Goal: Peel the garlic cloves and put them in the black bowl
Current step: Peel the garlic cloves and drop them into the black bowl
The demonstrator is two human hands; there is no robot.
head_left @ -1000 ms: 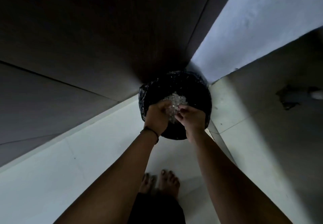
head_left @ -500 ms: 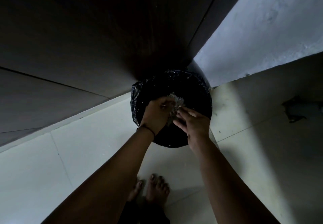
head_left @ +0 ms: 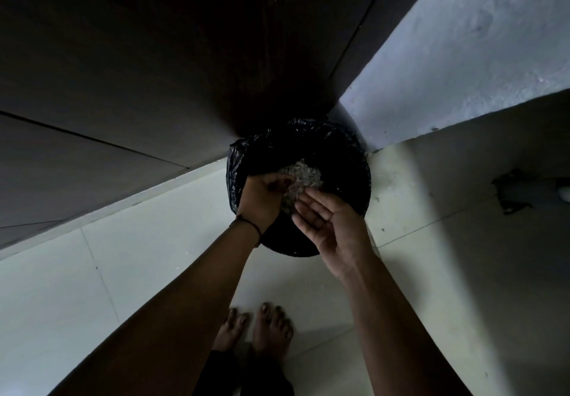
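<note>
Garlic skins (head_left: 303,176) over lined bin (head_left: 345,155); left hand (head_left: 262,196) curled, right hand (head_left: 331,226) flat, splayed.

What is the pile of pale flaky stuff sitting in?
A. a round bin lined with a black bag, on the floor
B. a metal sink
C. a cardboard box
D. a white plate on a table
A: the pale flaky pile lies inside the round bin lined with a shiny black bag, which stands on the tiled floor in the corner, under the left hand and right hand.
</note>
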